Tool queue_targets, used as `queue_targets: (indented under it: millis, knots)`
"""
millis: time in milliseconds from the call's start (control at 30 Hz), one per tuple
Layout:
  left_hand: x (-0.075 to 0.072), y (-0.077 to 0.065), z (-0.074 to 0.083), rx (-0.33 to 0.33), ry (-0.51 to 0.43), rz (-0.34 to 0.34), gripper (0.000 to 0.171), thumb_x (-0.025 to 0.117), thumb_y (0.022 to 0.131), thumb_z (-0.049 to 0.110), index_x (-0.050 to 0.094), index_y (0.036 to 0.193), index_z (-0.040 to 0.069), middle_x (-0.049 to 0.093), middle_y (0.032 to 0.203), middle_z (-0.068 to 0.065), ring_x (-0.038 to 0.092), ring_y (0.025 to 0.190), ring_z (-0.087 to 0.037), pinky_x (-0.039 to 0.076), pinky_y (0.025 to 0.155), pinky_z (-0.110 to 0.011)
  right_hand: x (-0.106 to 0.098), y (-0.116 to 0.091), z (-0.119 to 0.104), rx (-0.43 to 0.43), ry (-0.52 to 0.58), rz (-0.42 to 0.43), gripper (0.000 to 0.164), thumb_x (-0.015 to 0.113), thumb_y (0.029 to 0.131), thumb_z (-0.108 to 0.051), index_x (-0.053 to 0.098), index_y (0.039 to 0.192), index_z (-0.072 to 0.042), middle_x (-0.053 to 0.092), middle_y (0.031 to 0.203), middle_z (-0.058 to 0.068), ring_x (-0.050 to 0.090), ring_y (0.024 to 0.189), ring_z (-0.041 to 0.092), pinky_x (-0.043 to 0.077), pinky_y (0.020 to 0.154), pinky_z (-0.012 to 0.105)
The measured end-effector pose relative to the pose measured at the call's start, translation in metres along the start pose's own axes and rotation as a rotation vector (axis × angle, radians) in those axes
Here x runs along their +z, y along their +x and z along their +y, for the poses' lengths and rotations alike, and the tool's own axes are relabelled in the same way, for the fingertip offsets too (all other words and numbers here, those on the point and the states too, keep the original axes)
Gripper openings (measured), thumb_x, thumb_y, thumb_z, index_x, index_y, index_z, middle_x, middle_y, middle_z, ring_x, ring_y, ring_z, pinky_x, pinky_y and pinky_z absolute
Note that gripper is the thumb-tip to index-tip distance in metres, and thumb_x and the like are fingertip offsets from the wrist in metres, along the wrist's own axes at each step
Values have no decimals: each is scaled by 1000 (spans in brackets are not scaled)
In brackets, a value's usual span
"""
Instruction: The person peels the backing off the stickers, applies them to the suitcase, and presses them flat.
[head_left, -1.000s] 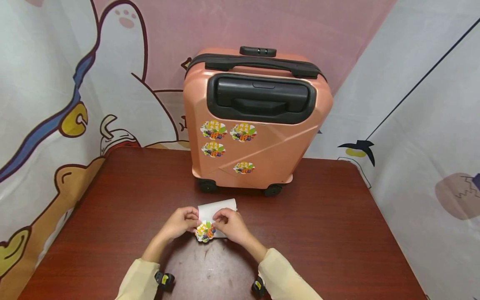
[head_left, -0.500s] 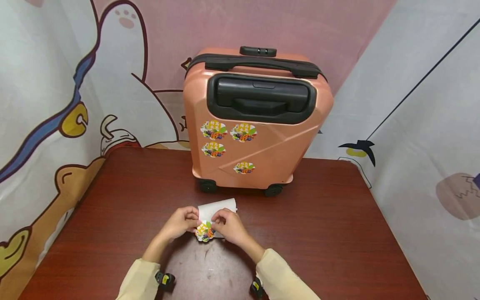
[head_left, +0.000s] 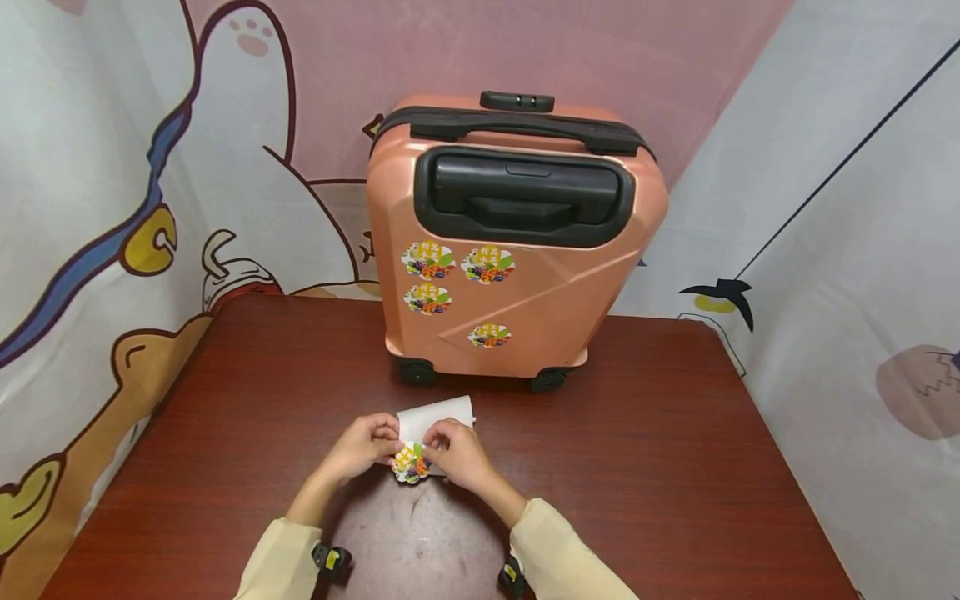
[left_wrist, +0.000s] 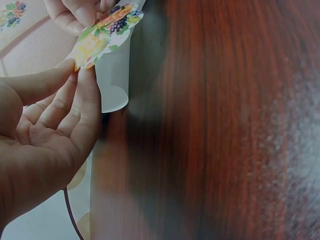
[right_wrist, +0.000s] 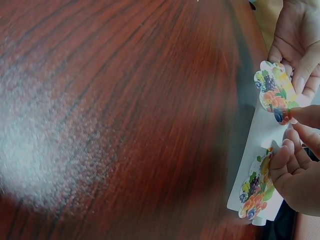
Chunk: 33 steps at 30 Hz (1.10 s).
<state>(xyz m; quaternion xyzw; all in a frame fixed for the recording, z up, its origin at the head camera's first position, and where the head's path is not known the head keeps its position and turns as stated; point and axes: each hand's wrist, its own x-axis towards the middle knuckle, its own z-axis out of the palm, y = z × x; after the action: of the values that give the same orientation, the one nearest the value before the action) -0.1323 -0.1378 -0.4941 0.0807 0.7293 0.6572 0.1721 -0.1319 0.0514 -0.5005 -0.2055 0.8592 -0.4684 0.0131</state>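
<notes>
Left hand (head_left: 362, 448): thumb and index pinch the near edge of a fruit sticker (head_left: 412, 464). Right hand (head_left: 460, 454): thumb and index pinch the sticker's opposite edge, other fingers curled in over the white sheet (head_left: 435, 412). Sticker is between the two hands, tilted, face showing in both wrist views. Its left-hand end looks lifted clear of the sheet; can't tell whether any part of it clings underneath.

Change over the last second: very little. Right hand has edged slightly toward the left hand; left hand and sticker hold their place. Reads as fine grip work on the sticker's edges, same step throughout, sticker not let go by either hand.

Sheet lies just beyond the fingers, partly behind the sticker, its end curling near the left hand. Second sticker (right_wrist: 257, 187) is on the sheet, right beside the right hand's curled fingers, partly covered by them.

Suitcase (head_left: 540, 308) stands upright on the table (head_left: 645, 467), ahead of both hands and apart from them. Four stickers (head_left: 427, 261) are on its front, same spots as a second ago.
</notes>
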Motion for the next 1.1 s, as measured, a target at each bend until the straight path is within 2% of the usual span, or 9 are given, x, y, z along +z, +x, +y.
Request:
queue_targets:
  millis: [233,467,833,1100]
  knots:
    - [1,0,0,-7,0,16,16,58,83,-7,48,93,-15,59,78,-11,56,67,-15,53,59,-31,1,0,0,-2,-1,-9,12,70,72,1,59,70,-5,52,66,2,41,56,0,37,51,17]
    - [1,0,-1,-17,-4,30,14,55,86,-5,48,92,-16,57,75,-7,55,67,-16,53,59,-35,1,-1,-2,30,19,-26,11,68,73,2,59,69,-5,51,61,-4,43,54,0,40,50,18]
    - [2,0,-2,-37,60,68,9,56,84,-7,50,88,-12,57,73,-9,55,67,-17,54,60,-36,3,-4,0,27,73,-56,12,67,76,3,59,71,-4,49,57,-4,40,43,-1,37,42,17]
    - [1,2,-7,-45,75,75,10,56,84,-7,50,89,-14,58,72,-10,55,64,-17,54,59,-38,4,-6,2,14,45,-76,14,67,75,4,60,70,-6,51,60,-5,44,53,0,39,50,17]
